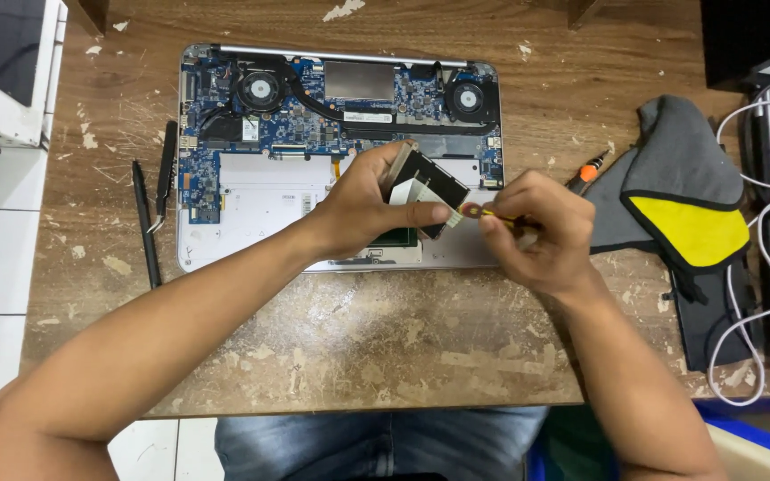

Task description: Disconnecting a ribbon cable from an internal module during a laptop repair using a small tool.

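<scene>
An opened laptop [251, 191] lies on the worn wooden table, its blue circuit board and two fans exposed. My left hand [363, 209] grips a flat black drive-like part [434, 183] tilted up over the laptop's right half, with a pale flat ribbon cable on it. My right hand [536, 233] pinches a small orange-tipped piece [472, 211] at the lower right corner of that part, where the cable ends. The fingers of both hands almost touch there.
Black tweezers [167, 174] and a black pry stick [145, 223] lie left of the laptop. An orange-handled screwdriver [586, 172] and a grey-and-yellow cloth [679, 191] lie to the right, with white cables [759, 294] beyond. A white unit [6, 71] sits at top left.
</scene>
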